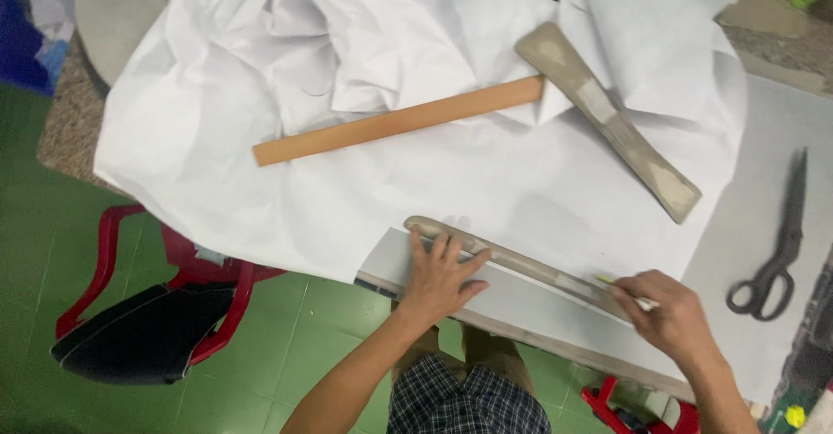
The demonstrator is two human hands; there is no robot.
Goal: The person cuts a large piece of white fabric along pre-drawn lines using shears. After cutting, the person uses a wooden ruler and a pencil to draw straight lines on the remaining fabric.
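My left hand (441,279) presses flat on the long curved grey template (512,260) at six o'clock on the bench; my right hand (672,312) grips a pale marking stick (626,292). If the pressure eases, I judge the template could slide, skewing the line.

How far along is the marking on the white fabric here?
Done: white fabric is spread out. In hand: left hand presses a long curved grey ruler flat; right hand holds a thin marker at its edge. Left: black scissors lie untouched and no cut shows.
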